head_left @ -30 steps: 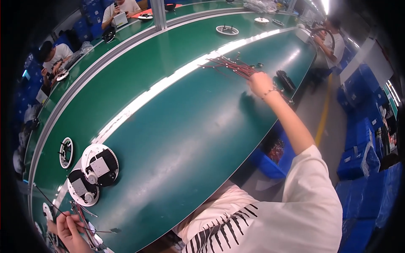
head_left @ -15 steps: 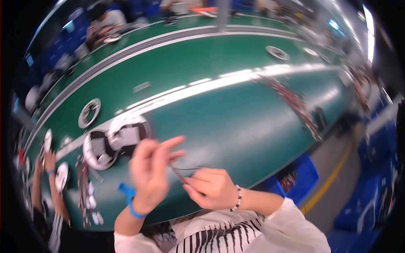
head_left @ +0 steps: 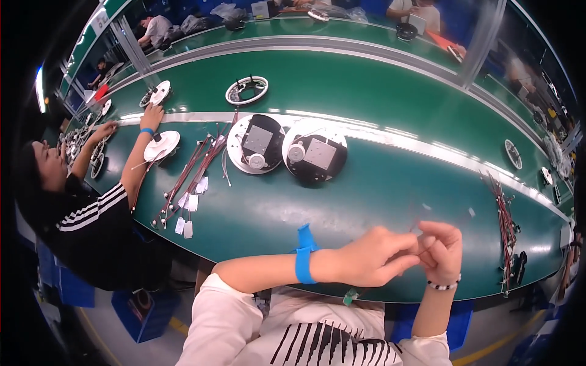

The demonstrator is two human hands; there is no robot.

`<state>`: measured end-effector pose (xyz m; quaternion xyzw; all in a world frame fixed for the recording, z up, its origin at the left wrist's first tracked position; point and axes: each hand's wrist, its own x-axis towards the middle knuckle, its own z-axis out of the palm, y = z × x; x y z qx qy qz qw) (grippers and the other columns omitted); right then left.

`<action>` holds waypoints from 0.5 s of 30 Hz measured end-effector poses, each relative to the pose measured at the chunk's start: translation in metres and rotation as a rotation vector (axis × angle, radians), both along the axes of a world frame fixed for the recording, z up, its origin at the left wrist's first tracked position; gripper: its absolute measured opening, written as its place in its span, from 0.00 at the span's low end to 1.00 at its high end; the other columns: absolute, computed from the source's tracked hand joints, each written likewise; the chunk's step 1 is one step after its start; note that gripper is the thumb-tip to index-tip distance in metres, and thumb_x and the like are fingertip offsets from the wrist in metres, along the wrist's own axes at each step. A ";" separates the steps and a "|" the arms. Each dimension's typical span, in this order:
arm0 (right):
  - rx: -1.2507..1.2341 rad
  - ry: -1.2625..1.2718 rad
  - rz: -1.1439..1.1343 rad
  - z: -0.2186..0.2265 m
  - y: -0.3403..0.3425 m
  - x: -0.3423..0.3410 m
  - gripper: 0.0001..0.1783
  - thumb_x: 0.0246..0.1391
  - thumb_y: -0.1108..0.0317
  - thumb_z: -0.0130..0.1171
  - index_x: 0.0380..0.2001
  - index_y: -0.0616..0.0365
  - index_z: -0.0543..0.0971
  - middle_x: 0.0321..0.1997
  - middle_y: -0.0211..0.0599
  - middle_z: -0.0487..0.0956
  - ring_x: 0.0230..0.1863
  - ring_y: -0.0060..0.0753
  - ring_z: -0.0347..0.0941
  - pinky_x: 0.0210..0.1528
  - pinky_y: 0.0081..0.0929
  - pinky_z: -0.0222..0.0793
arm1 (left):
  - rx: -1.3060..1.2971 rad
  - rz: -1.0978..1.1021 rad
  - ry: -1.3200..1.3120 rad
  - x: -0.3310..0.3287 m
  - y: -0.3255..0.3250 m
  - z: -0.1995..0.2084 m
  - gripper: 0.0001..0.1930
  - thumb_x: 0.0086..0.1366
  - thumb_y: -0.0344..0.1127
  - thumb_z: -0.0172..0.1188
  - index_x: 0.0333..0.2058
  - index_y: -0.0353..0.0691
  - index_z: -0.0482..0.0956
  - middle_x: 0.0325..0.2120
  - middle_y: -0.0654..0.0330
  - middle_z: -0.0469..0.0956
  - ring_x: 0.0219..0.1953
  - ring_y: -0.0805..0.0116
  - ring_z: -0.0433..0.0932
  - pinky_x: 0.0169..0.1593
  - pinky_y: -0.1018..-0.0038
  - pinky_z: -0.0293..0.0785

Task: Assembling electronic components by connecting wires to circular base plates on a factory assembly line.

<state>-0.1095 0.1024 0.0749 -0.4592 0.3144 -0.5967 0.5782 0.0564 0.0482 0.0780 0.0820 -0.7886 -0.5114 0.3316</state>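
Observation:
My left hand point(head_left: 381, 256), with a blue strap on its wrist, points right and pinches a thin reddish wire point(head_left: 423, 251). Right beside it, my right hand point(head_left: 444, 249), wearing a beaded bracelet, is closed on the same wire, its fingers curled. Below my left hand, at the table's near edge, hangs a small green board point(head_left: 350, 297); whether it joins the wire is hidden. Small white blurred pieces point(head_left: 471, 212) show just beyond the fingers. Farther off, two round white-and-black units point(head_left: 259, 141) point(head_left: 317, 152) with grey plates lie side by side.
Bundles of red and dark wires lie at left point(head_left: 194, 171) and right point(head_left: 505, 226). A white ring part point(head_left: 247, 90) sits on the far green strip. At left a co-worker in a black sleeve point(head_left: 97, 210) reaches toward white round parts point(head_left: 160, 91). Blue bins point(head_left: 143, 314) stand below the table.
The view has turned left, so the round units appear farther right. My hands have come together around the wire; my left hand, formerly raised with fingers spread, now pinches beside my right.

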 end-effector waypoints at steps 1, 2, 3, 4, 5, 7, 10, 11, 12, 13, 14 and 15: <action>-0.030 -0.158 0.222 0.000 -0.003 -0.004 0.22 0.42 0.75 0.53 0.44 0.72 0.65 0.20 0.28 0.65 0.14 0.14 0.59 0.13 0.12 0.57 | -0.012 -0.003 -0.002 0.000 0.000 -0.002 0.04 0.52 0.28 0.52 0.22 0.35 0.68 0.14 0.59 0.71 0.16 0.67 0.72 0.19 0.74 0.65; -0.026 -0.159 0.213 -0.001 -0.005 -0.001 0.22 0.42 0.75 0.53 0.44 0.72 0.65 0.20 0.28 0.65 0.14 0.14 0.59 0.13 0.12 0.57 | -0.007 -0.012 -0.003 0.000 0.001 -0.003 0.04 0.52 0.28 0.52 0.22 0.35 0.68 0.14 0.59 0.71 0.16 0.67 0.72 0.19 0.74 0.65; 0.025 -0.109 0.110 -0.001 -0.007 0.008 0.26 0.41 0.78 0.52 0.47 0.71 0.62 0.20 0.29 0.65 0.13 0.15 0.58 0.11 0.12 0.55 | -0.232 0.101 0.053 0.000 0.002 -0.004 0.04 0.51 0.27 0.53 0.21 0.36 0.69 0.14 0.59 0.70 0.16 0.66 0.71 0.18 0.74 0.65; 0.077 -0.058 0.001 0.000 -0.008 0.013 0.29 0.39 0.80 0.51 0.49 0.70 0.59 0.19 0.29 0.65 0.12 0.15 0.58 0.09 0.12 0.54 | -0.456 0.206 0.114 0.000 0.002 -0.004 0.04 0.49 0.27 0.55 0.21 0.37 0.69 0.14 0.60 0.69 0.15 0.66 0.70 0.18 0.73 0.65; 0.112 -0.152 0.039 -0.006 -0.009 0.013 0.33 0.38 0.81 0.52 0.51 0.69 0.55 0.19 0.30 0.65 0.12 0.14 0.57 0.08 0.12 0.53 | -0.450 0.190 0.117 0.001 0.002 -0.005 0.04 0.49 0.27 0.55 0.21 0.37 0.69 0.14 0.60 0.69 0.15 0.66 0.70 0.18 0.73 0.65; 0.204 -0.211 0.127 -0.004 -0.009 0.015 0.33 0.38 0.80 0.53 0.51 0.70 0.56 0.20 0.30 0.66 0.11 0.14 0.57 0.08 0.12 0.52 | -0.625 0.251 0.057 0.002 0.002 -0.007 0.04 0.46 0.27 0.57 0.19 0.38 0.69 0.14 0.61 0.67 0.15 0.66 0.69 0.17 0.74 0.65; 0.283 -0.307 0.271 -0.016 -0.013 0.006 0.24 0.41 0.79 0.52 0.46 0.72 0.63 0.21 0.31 0.68 0.11 0.13 0.57 0.08 0.11 0.50 | -0.650 0.179 0.070 -0.001 0.003 -0.013 0.08 0.49 0.29 0.55 0.17 0.39 0.65 0.13 0.60 0.67 0.15 0.65 0.68 0.17 0.71 0.63; 0.229 -0.268 0.354 -0.017 -0.014 0.002 0.19 0.43 0.79 0.51 0.42 0.73 0.66 0.21 0.31 0.69 0.11 0.13 0.57 0.09 0.12 0.50 | -0.634 0.141 0.092 -0.002 0.003 -0.012 0.07 0.48 0.29 0.56 0.17 0.39 0.66 0.13 0.60 0.68 0.15 0.65 0.69 0.18 0.72 0.65; 0.176 -0.226 0.436 -0.017 -0.013 0.000 0.14 0.45 0.79 0.49 0.38 0.75 0.69 0.21 0.31 0.70 0.11 0.13 0.57 0.09 0.12 0.50 | -0.619 0.100 0.106 -0.002 0.005 -0.010 0.07 0.48 0.29 0.56 0.17 0.39 0.66 0.13 0.60 0.68 0.15 0.65 0.69 0.18 0.72 0.65; 0.225 -0.124 0.283 -0.005 -0.012 0.006 0.08 0.48 0.78 0.48 0.28 0.73 0.74 0.21 0.31 0.70 0.13 0.12 0.59 0.12 0.12 0.53 | -0.606 0.116 0.064 -0.002 0.004 -0.010 0.07 0.47 0.29 0.56 0.17 0.38 0.67 0.14 0.60 0.68 0.15 0.64 0.69 0.19 0.72 0.66; 0.230 -0.124 0.250 -0.003 -0.013 0.010 0.08 0.48 0.78 0.48 0.28 0.73 0.74 0.21 0.31 0.70 0.13 0.12 0.59 0.12 0.12 0.53 | -0.598 0.132 0.024 -0.001 0.003 -0.009 0.07 0.46 0.30 0.57 0.18 0.38 0.68 0.14 0.60 0.69 0.15 0.64 0.70 0.19 0.72 0.67; 0.155 0.019 0.097 -0.002 -0.013 0.013 0.08 0.48 0.76 0.49 0.26 0.72 0.75 0.22 0.31 0.71 0.13 0.13 0.60 0.13 0.12 0.54 | -0.525 0.138 0.006 -0.001 0.001 -0.012 0.06 0.45 0.30 0.58 0.18 0.38 0.69 0.14 0.59 0.70 0.15 0.63 0.70 0.19 0.72 0.67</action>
